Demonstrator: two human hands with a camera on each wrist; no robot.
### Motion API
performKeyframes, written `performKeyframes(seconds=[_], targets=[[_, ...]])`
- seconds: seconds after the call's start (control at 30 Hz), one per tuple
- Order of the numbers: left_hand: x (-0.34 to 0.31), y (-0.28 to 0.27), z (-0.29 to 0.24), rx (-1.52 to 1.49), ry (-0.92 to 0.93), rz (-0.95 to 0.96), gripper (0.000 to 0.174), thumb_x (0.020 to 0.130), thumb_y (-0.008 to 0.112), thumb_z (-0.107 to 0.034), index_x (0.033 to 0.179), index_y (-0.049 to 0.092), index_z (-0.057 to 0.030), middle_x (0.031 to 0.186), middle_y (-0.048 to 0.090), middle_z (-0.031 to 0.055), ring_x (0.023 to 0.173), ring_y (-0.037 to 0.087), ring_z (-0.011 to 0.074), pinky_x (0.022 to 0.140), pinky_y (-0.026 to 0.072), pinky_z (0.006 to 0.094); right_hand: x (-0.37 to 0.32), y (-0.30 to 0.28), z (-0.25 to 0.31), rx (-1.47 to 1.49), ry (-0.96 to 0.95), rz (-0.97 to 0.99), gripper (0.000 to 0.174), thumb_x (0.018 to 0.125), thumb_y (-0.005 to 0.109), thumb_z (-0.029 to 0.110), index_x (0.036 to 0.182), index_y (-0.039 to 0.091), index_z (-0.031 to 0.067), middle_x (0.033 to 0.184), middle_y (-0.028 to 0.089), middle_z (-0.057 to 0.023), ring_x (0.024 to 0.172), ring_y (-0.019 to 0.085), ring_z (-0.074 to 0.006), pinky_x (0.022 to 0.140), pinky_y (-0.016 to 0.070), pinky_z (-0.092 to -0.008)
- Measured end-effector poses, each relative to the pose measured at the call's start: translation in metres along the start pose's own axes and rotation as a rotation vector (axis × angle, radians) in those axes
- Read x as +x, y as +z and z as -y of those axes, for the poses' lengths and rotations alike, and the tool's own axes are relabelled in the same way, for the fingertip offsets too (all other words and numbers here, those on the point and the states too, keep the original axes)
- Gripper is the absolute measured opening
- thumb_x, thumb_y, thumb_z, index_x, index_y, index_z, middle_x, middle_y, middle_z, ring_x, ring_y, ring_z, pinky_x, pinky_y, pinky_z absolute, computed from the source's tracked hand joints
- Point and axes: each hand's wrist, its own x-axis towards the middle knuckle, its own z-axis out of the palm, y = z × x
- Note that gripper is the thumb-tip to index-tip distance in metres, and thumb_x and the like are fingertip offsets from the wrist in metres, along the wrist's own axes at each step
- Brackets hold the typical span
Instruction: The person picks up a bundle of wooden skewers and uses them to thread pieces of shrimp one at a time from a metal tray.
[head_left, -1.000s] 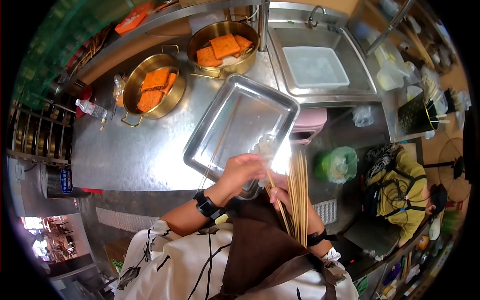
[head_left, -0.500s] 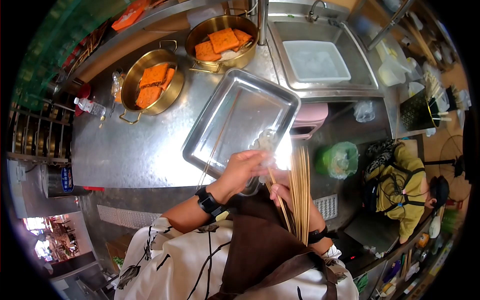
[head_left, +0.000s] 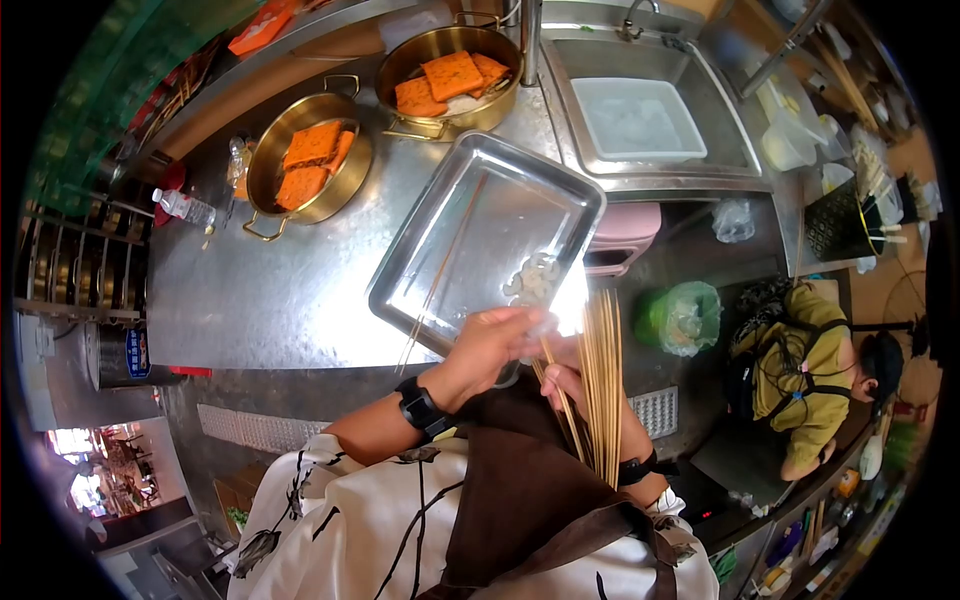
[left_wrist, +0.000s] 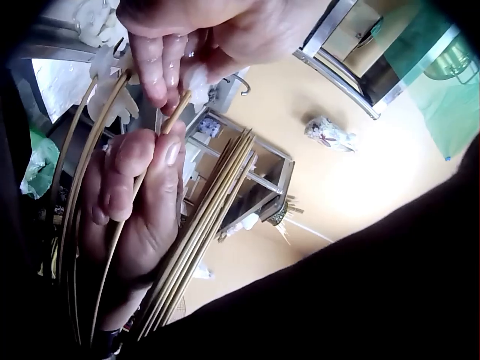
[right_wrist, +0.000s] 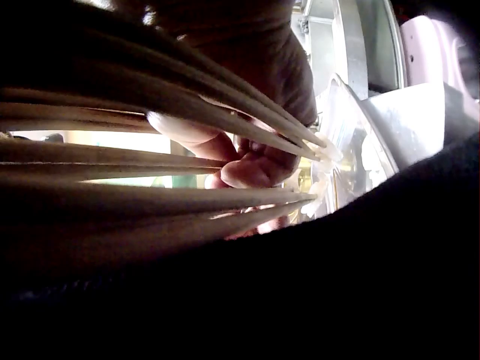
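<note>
My left hand (head_left: pixel 492 345) is over the near edge of a steel tray (head_left: pixel 398 270). Its wet fingers pinch a pale, translucent peeled shrimp (left_wrist: pixel 199 82) at the tip of a bamboo skewer (left_wrist: pixel 180 111). The right hand (head_left: pixel 566 382) holds that skewer between thumb and fingers, just below the left fingertips. A bundle of bamboo skewers (head_left: pixel 602 390) also stands in the right hand; pale pieces (left_wrist: pixel 112 101) sit on the tips of several of them. In the tray, a small pile of peeled shrimp (head_left: pixel 530 280) lies near the right side, and thin loose skewers (head_left: pixel 440 262) lean across the left.
Two brass pots (head_left: pixel 362 178) with orange slabs stand at the back of the steel counter (head_left: pixel 220 300). At the back right a sink (head_left: pixel 735 165) holds a white tub (head_left: pixel 640 118). A green bin (head_left: pixel 680 318) and a seated person (head_left: pixel 815 375) are to the right.
The left hand has drawn slightly back from the shrimp pile, which shows more fully now. The right hand keeps its hold on the skewers. The person at right has shifted an arm.
</note>
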Motion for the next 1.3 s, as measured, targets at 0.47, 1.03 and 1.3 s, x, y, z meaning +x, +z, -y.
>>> performKeyframes(seconds=[0.47, 1.03, 1.3], targets=[[-0.005, -0.001, 0.01, -0.174, -0.056, 0.084, 0.021, 0.091, 0.056, -0.014, 0.104, 0.061, 0.0018, 0.101, 0.064, 0.0152, 0.092, 0.063, 0.0252, 0.085, 0.0514, 0.0385, 0.003, 0.0, 0.0, 0.0, 0.017, -0.018, 0.015, 0.086, 0.052, -0.005, 0.098, 0.046, 0.0004, 0.074, 0.052, -0.0085, 0.06, 0.055, -0.0125, 0.045, 0.0435, -0.0218], [-0.004, -0.004, 0.007, -0.012, -0.043, -0.028, 0.019, 0.089, 0.061, -0.016, 0.099, 0.064, -0.0004, 0.093, 0.065, 0.009, 0.083, 0.063, 0.0173, 0.075, 0.0536, 0.0301, 0.008, -0.002, -0.002, -0.12, -0.104, -0.078, 0.009, 0.085, 0.06, 0.003, 0.092, 0.054, 0.0023, 0.072, 0.057, -0.0043, 0.059, 0.051, -0.0086, 0.052, 0.0423, -0.0214], [0.011, -0.015, 0.012, 0.569, 0.14, -0.097, 0.024, 0.085, 0.063, -0.012, 0.107, 0.059, -0.0015, 0.101, 0.061, 0.0079, 0.079, 0.059, 0.0124, 0.066, 0.0478, 0.0235, -0.006, -0.004, 0.022, -0.105, 0.017, 0.143, 0.015, 0.091, 0.049, 0.002, 0.099, 0.061, -0.0006, 0.077, 0.06, -0.0089, 0.056, 0.048, -0.0094, 0.053, 0.0416, -0.0217]])
